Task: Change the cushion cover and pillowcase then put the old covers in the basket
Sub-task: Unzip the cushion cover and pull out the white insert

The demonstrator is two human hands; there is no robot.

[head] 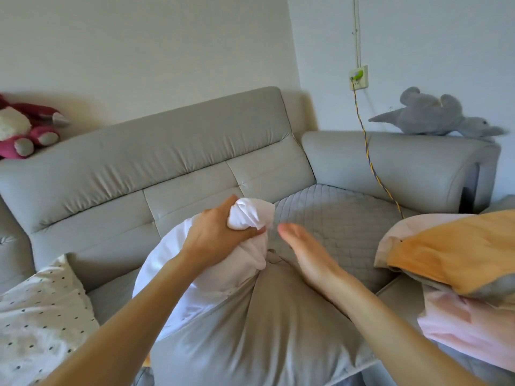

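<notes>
Left hand (214,232): fist round the bunched corner of the soft white pillow insert (200,274).
Right hand (303,252): flat, empty, just beside that corner.
Insert: half inside the plain grey fabric cover (264,330), at the quilted grey seat pad's (348,218) near edge.
Handling: light and squashy, likely; grab corners.
Axis: lengthwise toward the pad, free corner leading.

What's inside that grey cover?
A white pillow pokes out of the open end of the grey cover, and the left hand grips its bunched corner. How far down the pillow reaches is hidden by the fabric.
</notes>
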